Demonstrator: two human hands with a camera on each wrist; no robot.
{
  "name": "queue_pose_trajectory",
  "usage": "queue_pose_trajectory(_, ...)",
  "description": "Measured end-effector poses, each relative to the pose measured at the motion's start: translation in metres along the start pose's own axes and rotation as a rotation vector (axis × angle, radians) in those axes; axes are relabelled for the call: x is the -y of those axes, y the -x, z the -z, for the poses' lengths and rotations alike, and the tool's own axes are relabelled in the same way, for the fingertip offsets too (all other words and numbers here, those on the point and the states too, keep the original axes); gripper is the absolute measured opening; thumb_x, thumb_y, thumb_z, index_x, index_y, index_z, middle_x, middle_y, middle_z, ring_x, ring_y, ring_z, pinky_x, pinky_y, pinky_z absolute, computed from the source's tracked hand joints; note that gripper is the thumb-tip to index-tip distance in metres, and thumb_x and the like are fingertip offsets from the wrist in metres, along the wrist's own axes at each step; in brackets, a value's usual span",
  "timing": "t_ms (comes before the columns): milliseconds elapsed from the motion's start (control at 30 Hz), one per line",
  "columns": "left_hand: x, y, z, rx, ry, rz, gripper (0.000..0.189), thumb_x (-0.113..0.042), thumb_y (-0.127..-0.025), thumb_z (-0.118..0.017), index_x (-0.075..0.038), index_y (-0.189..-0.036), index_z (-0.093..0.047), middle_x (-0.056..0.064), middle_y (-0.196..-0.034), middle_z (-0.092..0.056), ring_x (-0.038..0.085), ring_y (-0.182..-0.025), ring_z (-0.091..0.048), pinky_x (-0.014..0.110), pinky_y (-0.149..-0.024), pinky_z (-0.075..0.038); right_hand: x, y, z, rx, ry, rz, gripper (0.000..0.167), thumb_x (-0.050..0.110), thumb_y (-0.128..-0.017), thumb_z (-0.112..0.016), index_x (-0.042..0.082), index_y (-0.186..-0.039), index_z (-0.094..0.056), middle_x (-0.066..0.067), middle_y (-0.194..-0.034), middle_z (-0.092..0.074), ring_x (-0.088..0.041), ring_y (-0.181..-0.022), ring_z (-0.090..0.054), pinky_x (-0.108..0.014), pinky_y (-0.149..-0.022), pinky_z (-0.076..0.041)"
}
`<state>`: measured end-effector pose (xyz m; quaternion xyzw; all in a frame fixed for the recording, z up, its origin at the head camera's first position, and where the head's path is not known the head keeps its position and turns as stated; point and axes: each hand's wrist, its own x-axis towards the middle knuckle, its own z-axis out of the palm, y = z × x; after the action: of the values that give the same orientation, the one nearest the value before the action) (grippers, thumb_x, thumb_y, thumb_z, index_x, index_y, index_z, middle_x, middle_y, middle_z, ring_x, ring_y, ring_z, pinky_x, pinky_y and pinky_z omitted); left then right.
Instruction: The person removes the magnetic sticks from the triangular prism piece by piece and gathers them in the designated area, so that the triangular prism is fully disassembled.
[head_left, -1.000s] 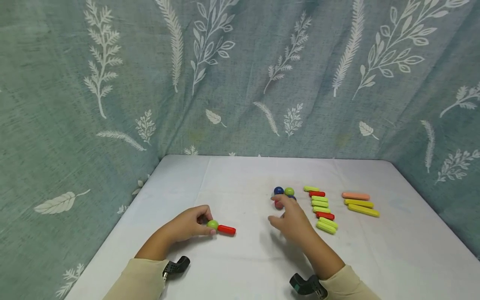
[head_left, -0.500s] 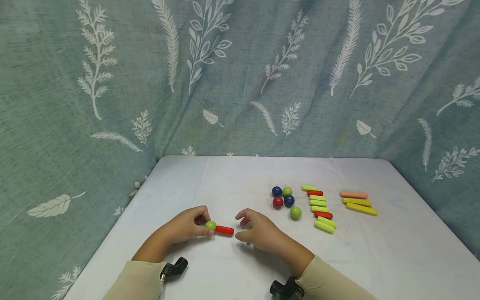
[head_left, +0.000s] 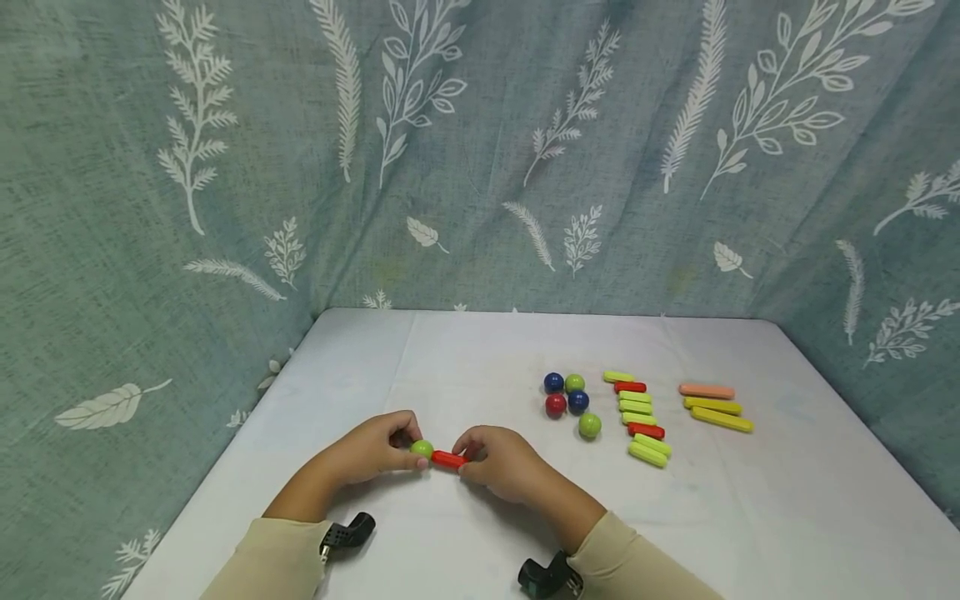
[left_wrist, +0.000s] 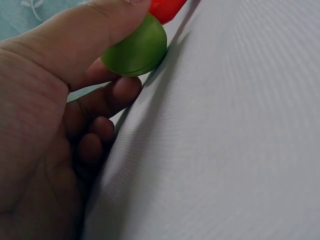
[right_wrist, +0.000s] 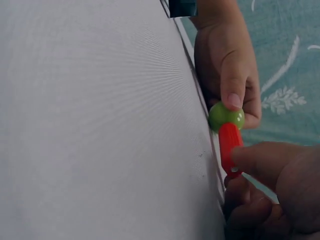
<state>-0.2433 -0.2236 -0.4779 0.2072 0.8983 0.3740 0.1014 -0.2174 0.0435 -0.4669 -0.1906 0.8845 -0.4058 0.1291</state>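
On the white table, left of centre in the head view, my left hand (head_left: 378, 450) pinches a green ball (head_left: 422, 449) between thumb and fingers. A short red rod (head_left: 448, 460) lies end-on against the ball. Its other end is gripped by my right hand (head_left: 502, 467), thumb on the near side and fingers behind. In the right wrist view the red rod (right_wrist: 230, 147) joins up with the green ball (right_wrist: 227, 116), and a small hole shows at its near end. The left wrist view has the green ball (left_wrist: 137, 50) under the left thumb, with the rod partly cut off above.
Right of the hands sit several balls, among them a red ball (head_left: 556, 406), a blue ball (head_left: 578, 402) and a green ball (head_left: 589, 426). Beyond them runs a column of short yellow-green rods (head_left: 636, 407) and red ones. Longer yellow rods (head_left: 722, 419) and an orange rod (head_left: 707, 390) lie farther right.
My right hand has come left from beside the balls to the red rod and now grips its free end. The left hand keeps hold of the green ball in nearly the same place.
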Motion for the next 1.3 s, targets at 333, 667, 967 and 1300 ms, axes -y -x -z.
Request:
queue_pose_trajectory(333, -0.0014, 0.0021, -0.0005, 0.000, 0.020, -0.003, 0.033, -0.036, -0.084, -0.089, -0.019, -0.096, -0.064, -0.001, -0.086, -0.060, 0.014, -0.080, -0.053, 0.027, -0.068, -0.044, 0.0006, 0.0000, -0.0052, -0.019, 0.058, 0.033, 0.015, 0.022, -0.093, -0.079, 0.028, -0.103, -0.069, 0.014, -0.104, -0.068, -0.009, -0.097, -0.060, -0.040, -0.091, -0.049)
queue_pose_trajectory(667, 0.0017, -0.0008, -0.0009, 0.004, 0.016, -0.012, 0.034, -0.035, -0.087, -0.087, -0.022, -0.113, -0.070, -0.003, -0.100, -0.064, 0.015, -0.087, -0.054, 0.026, -0.075, -0.045, -0.0028, -0.0006, -0.0037, -0.060, -0.004, 0.021, 0.010, 0.020, -0.099, -0.072, 0.026, -0.107, -0.071, 0.013, -0.100, -0.069, -0.011, -0.095, -0.059, -0.040, -0.092, -0.050)
queue_pose_trajectory(967, 0.0013, -0.0020, 0.0007, 0.030, 0.046, -0.012, 0.029, -0.036, -0.086, -0.087, -0.028, -0.110, -0.074, -0.007, -0.101, -0.069, 0.015, -0.086, -0.058, 0.028, -0.075, -0.048, -0.0043, -0.0005, -0.0017, -0.083, 0.004, 0.060, 0.014, 0.018, -0.097, -0.073, 0.026, -0.108, -0.078, 0.015, -0.094, -0.071, -0.009, -0.086, -0.059, -0.031, -0.081, -0.048)
queue_pose_trajectory(1300, 0.0041, -0.0005, 0.0004, 0.043, 0.048, -0.013, 0.028, -0.037, -0.087, -0.087, -0.028, -0.110, -0.074, -0.006, -0.103, -0.069, 0.016, -0.088, -0.057, 0.028, -0.076, -0.048, -0.0031, 0.0013, -0.0020, -0.060, 0.120, 0.126, 0.014, 0.015, -0.095, -0.076, 0.022, -0.107, -0.081, 0.013, -0.094, -0.072, -0.005, -0.084, -0.059, -0.026, -0.077, -0.050)
